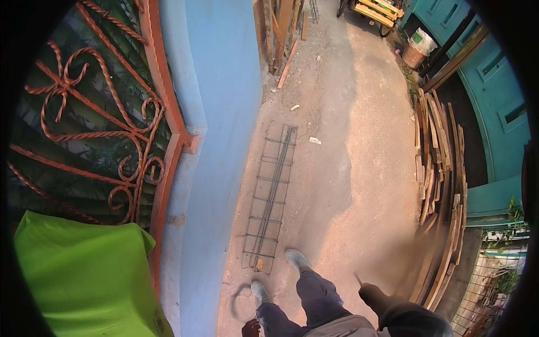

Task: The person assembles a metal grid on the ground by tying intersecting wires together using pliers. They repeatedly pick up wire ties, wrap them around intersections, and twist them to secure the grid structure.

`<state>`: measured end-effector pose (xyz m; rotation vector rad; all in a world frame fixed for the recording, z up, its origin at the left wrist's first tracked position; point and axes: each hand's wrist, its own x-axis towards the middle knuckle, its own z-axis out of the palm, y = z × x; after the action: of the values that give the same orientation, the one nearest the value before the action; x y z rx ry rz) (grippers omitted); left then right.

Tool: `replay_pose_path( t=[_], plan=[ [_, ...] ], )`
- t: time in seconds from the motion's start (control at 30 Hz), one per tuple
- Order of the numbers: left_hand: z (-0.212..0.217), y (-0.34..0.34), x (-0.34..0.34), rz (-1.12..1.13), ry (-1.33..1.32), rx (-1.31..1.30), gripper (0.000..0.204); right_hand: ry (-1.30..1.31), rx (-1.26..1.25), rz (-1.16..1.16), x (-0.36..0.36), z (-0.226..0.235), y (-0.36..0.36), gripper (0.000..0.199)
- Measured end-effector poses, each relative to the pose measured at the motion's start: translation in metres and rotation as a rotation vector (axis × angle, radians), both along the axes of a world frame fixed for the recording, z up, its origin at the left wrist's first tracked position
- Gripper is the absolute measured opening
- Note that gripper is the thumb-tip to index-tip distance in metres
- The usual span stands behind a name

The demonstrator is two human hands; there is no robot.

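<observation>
My right hand (370, 293), in front of my right leg, is closed on a thin, dark, rod-like tool (358, 278) that points up and forward; its exact kind is too small to make out. At the lower edge my left hand (251, 328) hangs beside my left leg, partly cut off, its fingers curled; whatever lies in them is hidden. Ahead of my grey boots (297, 259) a long rebar cage (268, 197) lies on the ground, with straight bars running through its crosswise ties. A ring of wire (233, 306) rests left of my left boot. Neither hand touches the cage.
A blue wall (219, 140) and a rusty-orange metal gate (168, 115) run along the left, with bright green cloth (84, 269) below. Stacked wooden planks (441, 151) line the right side by a teal gate (497, 84). Farther up stand a bucket (414, 56) and a cart (379, 11).
</observation>
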<state>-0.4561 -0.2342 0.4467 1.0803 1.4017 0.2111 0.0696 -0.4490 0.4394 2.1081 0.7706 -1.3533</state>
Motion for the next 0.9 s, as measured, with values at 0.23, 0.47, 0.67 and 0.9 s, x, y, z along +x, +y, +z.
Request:
replay_pose_path(
  t=[0.23, 0.47, 0.67, 0.9],
  plan=[
    [0.032, 0.119, -0.008, -0.006, -0.002, 0.035, 0.028, -0.004, 0.154, -0.256, -0.084, 0.065, 0.009, 0.016],
    [0.019, 0.142, -0.138, -0.295, 0.044, 0.227, 0.028, 0.052, 0.173, -0.484, -0.202, 0.085, -0.017, 0.013],
    [0.029, 0.175, -0.170, -0.234, 0.084, 0.166, 0.029, 0.057, 0.204, -0.611, -0.278, 0.094, -0.038, 0.011],
    [0.053, 0.180, -0.151, -0.176, 0.033, -0.138, 0.028, 0.022, 0.211, -0.767, -0.331, 0.096, -0.076, 0.008]
  ],
)
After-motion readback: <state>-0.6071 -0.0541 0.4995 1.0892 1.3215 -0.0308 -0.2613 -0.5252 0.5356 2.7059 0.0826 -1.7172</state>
